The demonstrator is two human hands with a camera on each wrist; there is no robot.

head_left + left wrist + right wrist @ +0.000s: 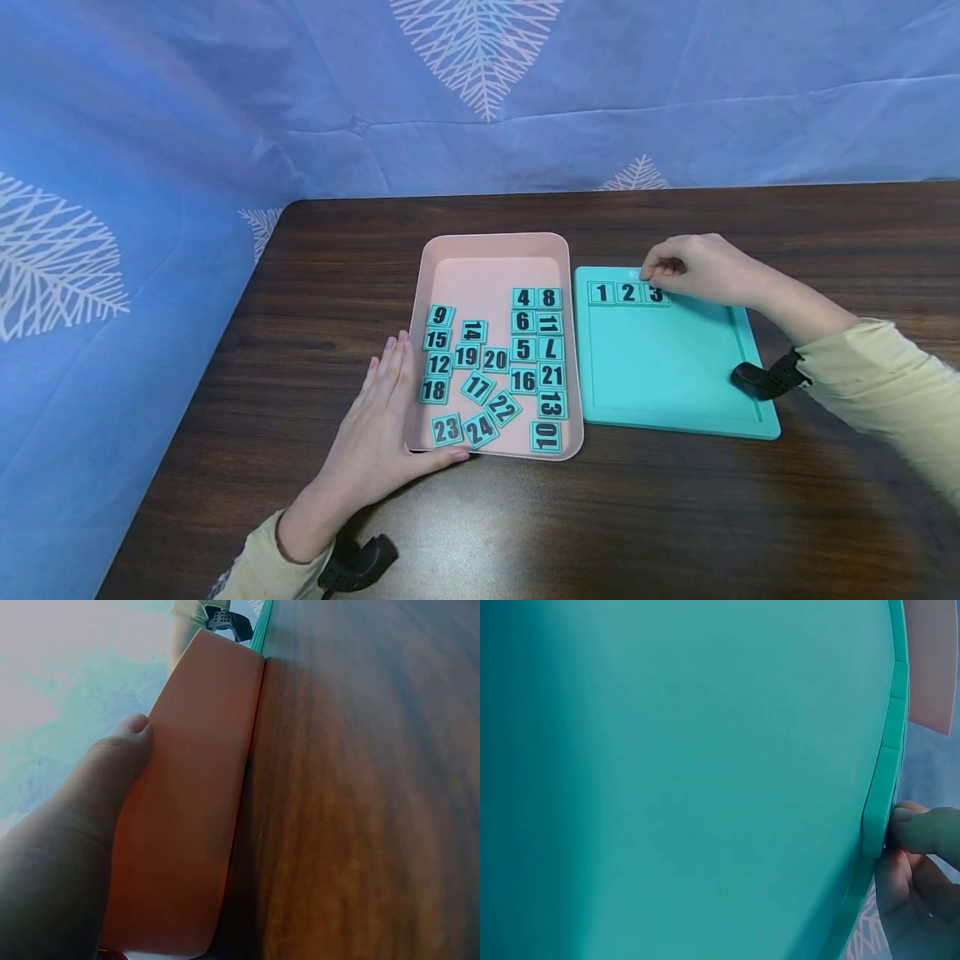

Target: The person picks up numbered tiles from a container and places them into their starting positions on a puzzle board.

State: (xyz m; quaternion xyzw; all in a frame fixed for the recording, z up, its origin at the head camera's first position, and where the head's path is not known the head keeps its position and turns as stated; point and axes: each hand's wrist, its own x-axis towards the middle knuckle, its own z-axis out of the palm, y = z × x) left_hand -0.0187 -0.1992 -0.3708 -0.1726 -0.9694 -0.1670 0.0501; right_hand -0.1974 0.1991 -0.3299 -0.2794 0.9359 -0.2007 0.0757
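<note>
A pink tray point(491, 240) holds several loose teal number tiles point(495, 360), some upright and some askew. My left hand point(378, 417) lies flat against the tray's left wall, thumb along its front wall point(195, 787). To the right lies a teal board point(660, 367) with tiles 1 point(602, 292), 2 point(628, 292) and 3 point(657, 294) in its top row. My right hand point(675, 268) has curled fingers at the board's top edge and pinches tile 3. In the right wrist view a fingertip point(922, 829) presses against that tile's edge point(876, 802).
Tray and board sit side by side on a dark wooden table point(675, 517). Blue leaf-print cloth point(150, 167) hangs behind and to the left. A black wrist strap point(765, 379) overlaps the board's right edge; another point(360, 562) is at the left wrist.
</note>
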